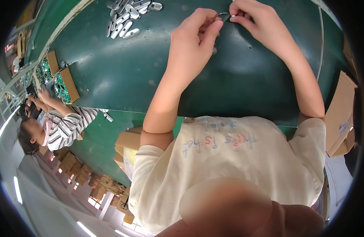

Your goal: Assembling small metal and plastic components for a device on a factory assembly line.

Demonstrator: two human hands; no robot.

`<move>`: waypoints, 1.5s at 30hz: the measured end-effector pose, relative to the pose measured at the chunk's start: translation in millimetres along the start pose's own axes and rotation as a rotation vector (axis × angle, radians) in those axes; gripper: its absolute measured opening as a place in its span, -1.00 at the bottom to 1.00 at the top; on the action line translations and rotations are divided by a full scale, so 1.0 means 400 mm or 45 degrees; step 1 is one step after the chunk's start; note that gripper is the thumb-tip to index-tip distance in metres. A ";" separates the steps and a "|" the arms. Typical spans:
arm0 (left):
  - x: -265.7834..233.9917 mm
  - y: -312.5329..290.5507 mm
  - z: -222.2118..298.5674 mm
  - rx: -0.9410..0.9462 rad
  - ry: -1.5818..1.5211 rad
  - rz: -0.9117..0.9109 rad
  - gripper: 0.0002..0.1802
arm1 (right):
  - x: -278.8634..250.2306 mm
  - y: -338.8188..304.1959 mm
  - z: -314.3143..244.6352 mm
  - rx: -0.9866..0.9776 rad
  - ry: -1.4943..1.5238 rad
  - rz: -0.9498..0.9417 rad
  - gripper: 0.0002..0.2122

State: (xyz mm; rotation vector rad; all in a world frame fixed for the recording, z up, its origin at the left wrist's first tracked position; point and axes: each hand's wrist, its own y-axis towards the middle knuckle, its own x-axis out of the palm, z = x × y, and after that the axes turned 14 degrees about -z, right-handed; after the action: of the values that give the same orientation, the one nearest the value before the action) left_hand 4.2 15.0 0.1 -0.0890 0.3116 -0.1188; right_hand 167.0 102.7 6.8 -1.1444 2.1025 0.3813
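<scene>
Had over a dozen oval silver casings leftward; pinched seemingly one small metallic piece between left hand and right hand, grips nearly closed; reached forward with forearms converging.

left hand and right hand pinching a small thin piece, dark green surface beneath, silver oblong parts piled left, striped-sleeved co-worker beside cardboard boxes

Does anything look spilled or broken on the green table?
Nothing stands out. The silver pieces lie jumbled, with no visible damage; the small piece between the left hand and right hand is too tiny to judge.
</scene>
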 end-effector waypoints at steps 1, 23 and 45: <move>-0.006 0.000 0.005 -0.129 -0.360 -0.061 -0.91 | -0.007 -0.001 -0.007 -0.013 -0.005 0.003 -0.91; 0.009 -0.040 0.039 0.117 -0.921 0.024 -0.58 | 0.021 -0.089 -0.103 0.049 0.699 0.528 -0.87; 0.093 -0.069 0.069 0.166 -0.525 -0.045 -0.79 | 0.037 -0.154 -0.060 0.001 1.218 0.245 -0.85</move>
State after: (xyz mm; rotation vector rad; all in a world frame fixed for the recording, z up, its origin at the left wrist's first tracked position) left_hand 45.3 -15.1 18.0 0.0114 -0.1099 -0.1521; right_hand 201.9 45.7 17.9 -1.2656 3.0386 -0.1352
